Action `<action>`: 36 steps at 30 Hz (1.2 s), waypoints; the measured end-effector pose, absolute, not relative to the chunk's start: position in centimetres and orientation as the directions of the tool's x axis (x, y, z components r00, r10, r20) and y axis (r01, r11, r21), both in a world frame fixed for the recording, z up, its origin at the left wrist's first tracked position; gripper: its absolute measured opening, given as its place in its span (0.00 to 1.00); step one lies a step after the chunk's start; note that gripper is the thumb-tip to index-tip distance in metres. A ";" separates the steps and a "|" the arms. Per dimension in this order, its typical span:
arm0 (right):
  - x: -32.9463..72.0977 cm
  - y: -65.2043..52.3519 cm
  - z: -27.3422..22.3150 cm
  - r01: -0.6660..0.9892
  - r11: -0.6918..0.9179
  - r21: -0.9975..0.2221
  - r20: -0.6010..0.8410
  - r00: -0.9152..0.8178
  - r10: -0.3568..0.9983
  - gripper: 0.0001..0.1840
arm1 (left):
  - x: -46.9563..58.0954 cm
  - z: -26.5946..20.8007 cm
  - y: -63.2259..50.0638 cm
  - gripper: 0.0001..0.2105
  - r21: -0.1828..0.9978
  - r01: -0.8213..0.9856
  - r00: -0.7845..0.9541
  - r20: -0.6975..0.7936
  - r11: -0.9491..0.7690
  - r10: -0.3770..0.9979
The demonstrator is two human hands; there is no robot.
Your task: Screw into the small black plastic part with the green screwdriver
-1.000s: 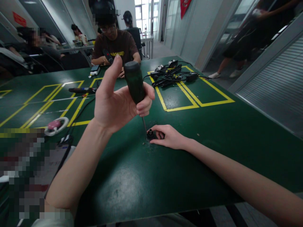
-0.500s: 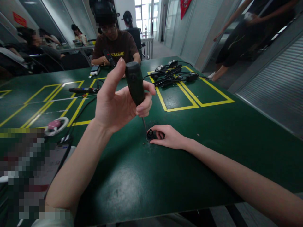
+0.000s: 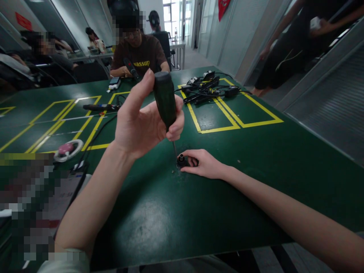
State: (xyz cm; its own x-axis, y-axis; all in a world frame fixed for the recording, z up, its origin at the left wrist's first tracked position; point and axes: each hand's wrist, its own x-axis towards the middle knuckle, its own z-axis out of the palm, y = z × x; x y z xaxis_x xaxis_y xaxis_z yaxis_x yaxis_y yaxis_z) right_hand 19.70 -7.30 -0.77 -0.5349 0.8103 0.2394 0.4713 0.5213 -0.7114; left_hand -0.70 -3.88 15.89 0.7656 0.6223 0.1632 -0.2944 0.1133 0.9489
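My left hand (image 3: 145,117) is closed around the thick dark handle of a screwdriver (image 3: 165,100), its thumb along the upper side. The shaft points down, and its tip is at the left edge of a small black part (image 3: 182,160) with a short round post on top. My right hand (image 3: 203,163) pinches that part between thumb and fingers and holds it on the green table (image 3: 216,212). Just left of the part lies a tiny screw-like piece (image 3: 172,171). Exactly where the tip sits is too small to make out.
A heap of black cables and adapters (image 3: 206,89) lies at the far right. On the left are a black-and-blue tool with a cord (image 3: 99,107) and a white ring with a pink piece (image 3: 66,149). One person (image 3: 139,57) sits opposite; another (image 3: 301,41) stands at right.
The screwdriver handle has turned slightly and stands a little more to the right, with my left fingers shifted along. My right hand stays on the part. The standing person has moved an arm.
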 end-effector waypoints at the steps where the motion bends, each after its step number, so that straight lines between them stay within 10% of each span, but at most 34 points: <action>1: 19.7 -7.3 -0.8 0.473 0.520 -0.711 0.237 -0.535 0.811 0.20 | -0.7 15.9 -3.9 0.34 0.949 -0.293 0.768 0.162 0.115 0.619; 36: 19.6 -7.3 -0.5 0.482 0.509 -0.713 0.221 -0.534 0.816 0.19 | -0.6 15.8 -4.1 0.35 0.954 -0.286 0.739 0.160 0.089 0.654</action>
State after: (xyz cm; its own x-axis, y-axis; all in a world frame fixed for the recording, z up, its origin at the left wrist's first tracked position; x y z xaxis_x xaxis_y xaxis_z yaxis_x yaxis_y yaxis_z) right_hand 19.60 -7.33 -0.52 -0.5336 0.8163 0.2212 0.4821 0.5085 -0.7134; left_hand -0.56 -4.05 15.82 0.7395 0.6538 0.1604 -0.2859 0.0893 0.9541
